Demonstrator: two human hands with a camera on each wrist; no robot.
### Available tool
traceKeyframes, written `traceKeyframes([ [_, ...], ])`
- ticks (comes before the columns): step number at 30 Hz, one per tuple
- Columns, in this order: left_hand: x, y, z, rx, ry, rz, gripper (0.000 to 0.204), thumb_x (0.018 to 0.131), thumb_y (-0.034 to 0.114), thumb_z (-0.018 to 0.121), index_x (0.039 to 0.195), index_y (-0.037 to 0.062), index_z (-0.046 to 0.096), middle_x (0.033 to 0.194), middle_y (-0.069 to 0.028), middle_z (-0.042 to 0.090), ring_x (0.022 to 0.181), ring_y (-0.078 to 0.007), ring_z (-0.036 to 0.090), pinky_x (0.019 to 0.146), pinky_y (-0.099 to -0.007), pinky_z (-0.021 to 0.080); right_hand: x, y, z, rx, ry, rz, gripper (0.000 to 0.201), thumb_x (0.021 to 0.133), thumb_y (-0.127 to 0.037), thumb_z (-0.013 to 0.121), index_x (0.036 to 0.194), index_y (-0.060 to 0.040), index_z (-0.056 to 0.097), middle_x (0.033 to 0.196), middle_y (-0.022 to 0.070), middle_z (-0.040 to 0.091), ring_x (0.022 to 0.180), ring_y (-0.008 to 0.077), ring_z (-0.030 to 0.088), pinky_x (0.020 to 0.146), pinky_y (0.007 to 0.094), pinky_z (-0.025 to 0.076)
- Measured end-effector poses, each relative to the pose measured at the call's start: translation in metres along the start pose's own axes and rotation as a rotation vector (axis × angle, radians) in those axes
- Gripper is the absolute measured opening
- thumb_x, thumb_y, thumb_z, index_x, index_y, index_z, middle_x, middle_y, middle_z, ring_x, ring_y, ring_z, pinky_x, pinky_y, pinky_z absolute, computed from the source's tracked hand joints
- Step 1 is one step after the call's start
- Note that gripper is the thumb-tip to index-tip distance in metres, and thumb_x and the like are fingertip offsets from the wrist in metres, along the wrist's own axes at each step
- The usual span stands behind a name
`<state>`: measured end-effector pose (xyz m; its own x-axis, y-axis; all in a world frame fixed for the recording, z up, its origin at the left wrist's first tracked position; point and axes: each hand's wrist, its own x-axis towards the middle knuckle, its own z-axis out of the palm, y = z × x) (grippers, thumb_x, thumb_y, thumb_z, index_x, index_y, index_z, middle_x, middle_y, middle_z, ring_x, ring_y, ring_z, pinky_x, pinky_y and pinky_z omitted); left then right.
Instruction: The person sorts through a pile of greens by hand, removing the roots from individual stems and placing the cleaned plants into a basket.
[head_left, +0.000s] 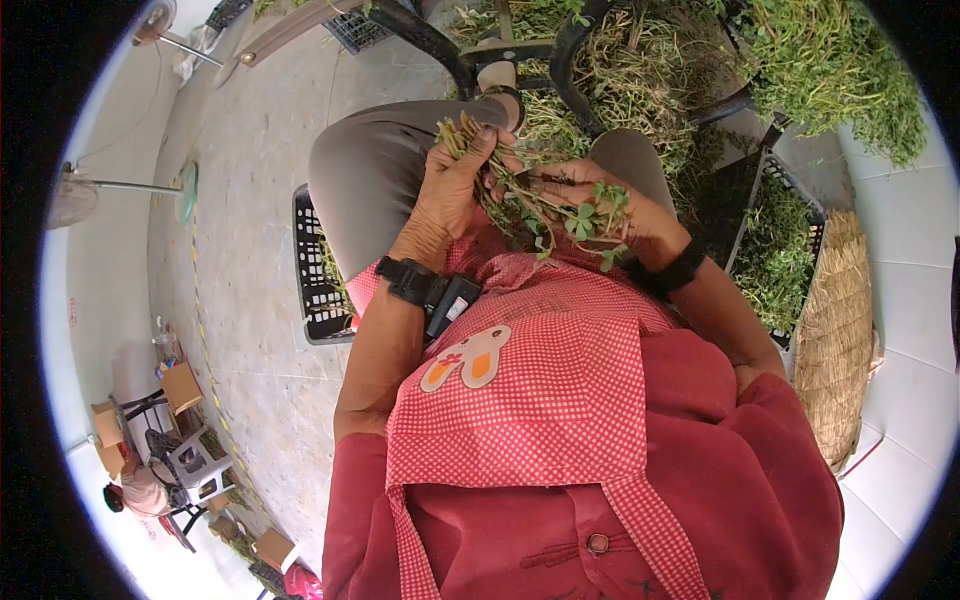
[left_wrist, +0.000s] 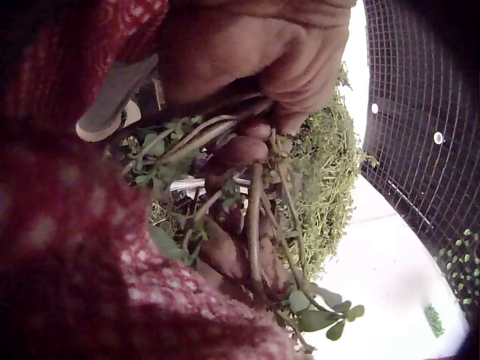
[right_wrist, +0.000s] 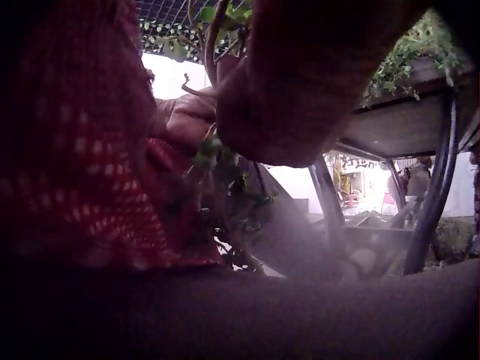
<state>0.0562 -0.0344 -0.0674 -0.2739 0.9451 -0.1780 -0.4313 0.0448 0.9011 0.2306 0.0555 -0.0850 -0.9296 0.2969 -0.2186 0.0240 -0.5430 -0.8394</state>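
Above the lap, the left hand [head_left: 452, 188] grips a bundle of leafy stems [head_left: 500, 180], its thumb across the cut ends. The right hand [head_left: 600, 200] is at the leafy end, its fingers curled about some stems, with round green leaves beside it. In the left wrist view the left hand [left_wrist: 247, 56] is at the top, with stems [left_wrist: 255, 217] running down from its fingertips. The right wrist view shows the right hand [right_wrist: 292, 90] large and dark, close to stems [right_wrist: 214, 45]; its fingertips are partly hidden.
A black crate [head_left: 312, 290] stands left of the legs, another crate [head_left: 822, 235] with greens at the right beside a straw mat [head_left: 835, 330]. Heaped greens [head_left: 640, 70] lie ahead around black metal legs [head_left: 575, 70]. More greens [head_left: 840, 70] are at the upper right.
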Motion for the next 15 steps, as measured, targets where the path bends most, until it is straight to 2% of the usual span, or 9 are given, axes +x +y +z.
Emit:
traceKeyframes([
  [2, 0.000, 0.001, 0.000, -0.008, -0.003, 0.001, 0.023, 0.090, 0.027, 0.056, 0.092, 0.0037, 0.060, 0.070, -0.0084, 0.064, 0.049, -0.0073, 0.050, 0.042, -0.0205, 0.041, -0.004, -0.006, -0.001, -0.029, -0.158, -0.052, 0.033, 0.087, -0.016, 0.059, 0.113, 0.0038, 0.054, 0.100, 0.0057, 0.063, 0.082, 0.0111, 0.060, 0.072, 0.0218, 0.048],
  [4, 0.000, 0.000, 0.000, -0.028, -0.010, 0.010, 0.022, 0.090, 0.026, 0.055, 0.092, 0.0041, 0.060, 0.070, -0.0081, 0.064, 0.049, -0.0071, 0.049, 0.042, -0.0204, 0.041, -0.001, 0.007, -0.015, 0.047, -0.160, -0.030, 0.034, 0.086, -0.016, 0.060, 0.113, 0.0043, 0.054, 0.100, 0.0056, 0.063, 0.082, 0.0102, 0.060, 0.072, 0.0220, 0.048],
  [6, -0.001, 0.002, 0.001, -0.032, -0.008, -0.005, 0.022, 0.090, 0.025, 0.055, 0.092, 0.0043, 0.060, 0.071, -0.0080, 0.064, 0.048, -0.0072, 0.049, 0.042, -0.0204, 0.041, -0.001, 0.002, -0.006, 0.122, -0.160, -0.009, 0.035, 0.086, -0.016, 0.061, 0.113, 0.0048, 0.054, 0.101, 0.0056, 0.063, 0.081, 0.0093, 0.059, 0.071, 0.0223, 0.049],
  [8, -0.001, 0.002, 0.003, -0.035, -0.005, -0.021, 0.022, 0.090, 0.025, 0.055, 0.092, 0.0044, 0.060, 0.071, -0.0079, 0.064, 0.048, -0.0072, 0.049, 0.042, -0.0205, 0.041, 0.000, -0.004, 0.007, -0.226, -0.039, -0.085, 0.029, 0.086, -0.015, 0.060, 0.107, 0.0054, 0.058, 0.095, 0.0052, 0.064, 0.079, 0.0072, 0.058, 0.069, 0.0228, 0.049],
  [9, -0.002, 0.002, 0.004, -0.021, 0.005, -0.022, 0.021, 0.090, 0.025, 0.055, 0.092, 0.0043, 0.061, 0.070, -0.0074, 0.064, 0.048, -0.0072, 0.049, 0.041, -0.0206, 0.040, 0.004, 0.002, 0.002, -0.226, -0.039, -0.085, 0.029, 0.086, -0.015, 0.060, 0.107, 0.0054, 0.058, 0.095, 0.0052, 0.064, 0.079, 0.0072, 0.058, 0.069, 0.0228, 0.049],
  [11, -0.002, 0.003, 0.004, -0.008, 0.016, -0.024, 0.021, 0.090, 0.025, 0.055, 0.092, 0.0042, 0.061, 0.069, -0.0068, 0.063, 0.047, -0.0072, 0.048, 0.041, -0.0207, 0.040, 0.014, 0.013, -0.004, -0.242, 0.091, -0.283, 0.024, 0.084, -0.013, 0.060, 0.100, 0.0046, 0.062, 0.087, 0.0047, 0.065, 0.077, 0.0070, 0.058, 0.068, 0.0233, 0.049],
  [12, -0.002, 0.003, 0.004, -0.015, 0.014, -0.029, 0.021, 0.090, 0.024, 0.055, 0.091, 0.0041, 0.061, 0.067, -0.0053, 0.062, 0.047, -0.0073, 0.047, 0.041, -0.0211, 0.039, 0.012, 0.013, -0.003, -0.241, 0.092, -0.283, 0.024, 0.084, -0.013, 0.060, 0.100, 0.0046, 0.062, 0.087, 0.0047, 0.065, 0.077, 0.0070, 0.058, 0.068, 0.0233, 0.049],
  [14, -0.002, 0.002, 0.005, -0.023, 0.011, -0.032, 0.021, 0.090, 0.024, 0.055, 0.090, 0.0040, 0.061, 0.065, -0.0039, 0.061, 0.046, -0.0074, 0.047, 0.040, -0.0216, 0.039, 0.006, 0.008, -0.001, -0.367, 0.290, -0.287, 0.020, 0.083, -0.015, 0.061, 0.090, 0.0036, 0.064, 0.077, 0.0055, 0.065, 0.070, 0.0095, 0.058, 0.062, 0.0243, 0.049],
  [15, -0.002, 0.002, 0.007, -0.004, 0.008, -0.034, 0.021, 0.090, 0.023, 0.055, 0.089, 0.0039, 0.061, 0.064, -0.0027, 0.059, 0.046, -0.0076, 0.046, 0.041, -0.0216, 0.039, 0.008, 0.011, -0.002, -0.368, 0.291, -0.287, 0.020, 0.083, -0.015, 0.061, 0.090, 0.0036, 0.064, 0.077, 0.0055, 0.065, 0.070, 0.0095, 0.058, 0.062, 0.0243, 0.049],
])
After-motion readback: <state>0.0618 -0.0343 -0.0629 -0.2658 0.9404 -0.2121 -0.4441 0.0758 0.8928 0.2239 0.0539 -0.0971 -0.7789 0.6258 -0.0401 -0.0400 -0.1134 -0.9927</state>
